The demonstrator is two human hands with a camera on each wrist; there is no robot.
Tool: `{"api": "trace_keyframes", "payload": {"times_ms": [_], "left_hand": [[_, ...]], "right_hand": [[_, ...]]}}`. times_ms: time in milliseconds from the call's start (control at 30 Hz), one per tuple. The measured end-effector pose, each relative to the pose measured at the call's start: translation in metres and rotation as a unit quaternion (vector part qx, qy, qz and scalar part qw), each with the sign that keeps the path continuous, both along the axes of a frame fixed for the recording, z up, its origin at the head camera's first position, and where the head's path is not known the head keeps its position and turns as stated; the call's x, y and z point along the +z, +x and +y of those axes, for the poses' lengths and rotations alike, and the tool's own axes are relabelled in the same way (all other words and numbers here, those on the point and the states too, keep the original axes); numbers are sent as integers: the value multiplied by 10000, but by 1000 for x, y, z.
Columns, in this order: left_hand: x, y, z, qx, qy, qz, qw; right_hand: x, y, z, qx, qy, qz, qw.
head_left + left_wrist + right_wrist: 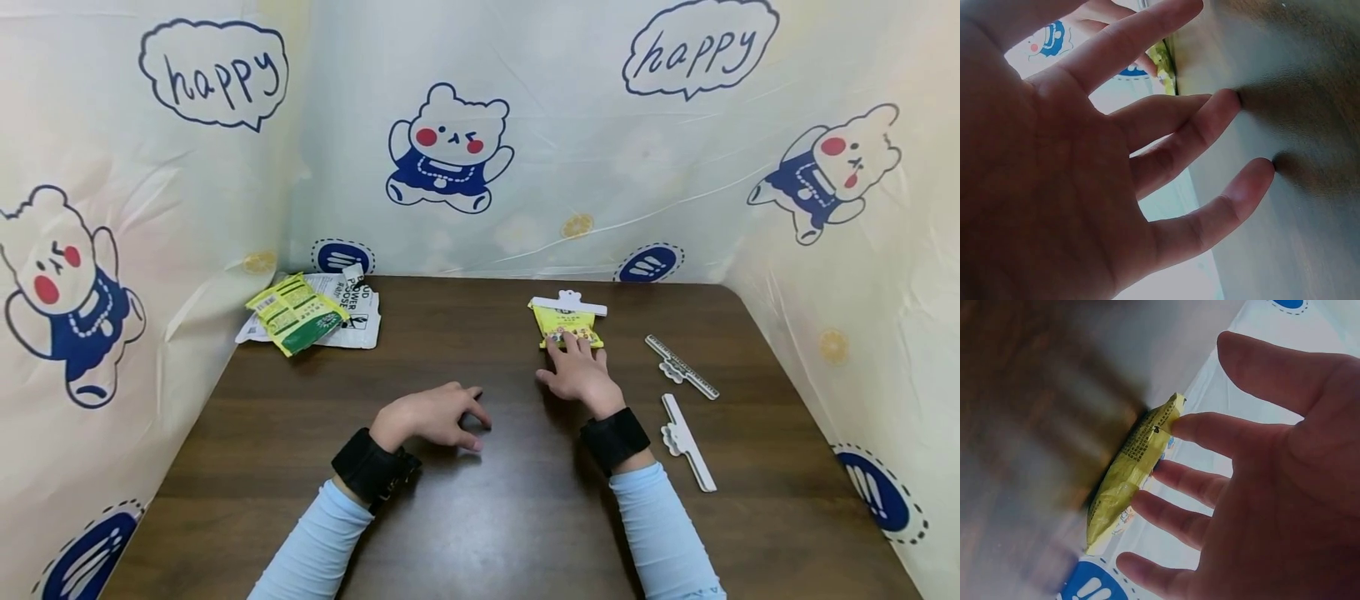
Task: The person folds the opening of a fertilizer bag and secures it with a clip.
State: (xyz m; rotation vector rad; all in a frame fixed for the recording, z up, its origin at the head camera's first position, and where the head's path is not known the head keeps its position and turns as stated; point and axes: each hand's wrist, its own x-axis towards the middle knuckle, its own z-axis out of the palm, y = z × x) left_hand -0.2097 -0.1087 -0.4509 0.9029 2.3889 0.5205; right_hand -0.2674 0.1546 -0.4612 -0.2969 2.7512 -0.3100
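Observation:
A small yellow snack bag (567, 323) lies near the back edge of the table, with a white sealing clip (568, 306) across its far end. My right hand (581, 373) reaches over its near end with fingers spread, fingertips touching the bag. The right wrist view shows the yellow bag (1132, 465) side-on under those straight fingers. My left hand (438, 417) stays over the middle of the table, fingers loosely bent and holding nothing. In the left wrist view, fingertips (1254, 178) of that hand come right down at the tabletop.
Two more white sealing clips lie at the right, one with ruler marks (682, 367) and a plain one (688, 442) nearer. At the back left, a yellow-green packet (297, 312) overlaps a white printed pouch (363, 321). A patterned curtain (585, 150) encloses the table's back and sides.

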Motion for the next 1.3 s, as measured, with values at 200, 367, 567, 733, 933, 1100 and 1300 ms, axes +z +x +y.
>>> {"api": "trace_keyframes", "payload": {"times_ms": [200, 367, 567, 733, 933, 1100, 1300], "left_hand": [[0, -2, 0, -18, 1, -26, 10000], [-1, -3, 0, -38, 29, -37, 10000], [-1, -2, 0, -86, 86, 13, 9999], [-2, -2, 0, -11, 54, 66, 10000], [-4, 0, 3, -78, 61, 97, 9999], [-3, 0, 3, -5, 35, 123, 9999], [-2, -3, -2, 5, 72, 19, 10000]], "right_hand": [[-2, -13, 6, -98, -16, -59, 9999], [-5, -20, 12, -113, -37, -25, 9999], [-6, -23, 15, -120, -89, -45, 9999], [2, -16, 11, -145, -450, 159, 9988], [17, 13, 5, 463, -625, -757, 9941], [13, 25, -4, 625, -459, -1311, 9883], [2, 24, -10, 362, -310, -1368, 9894]]}}
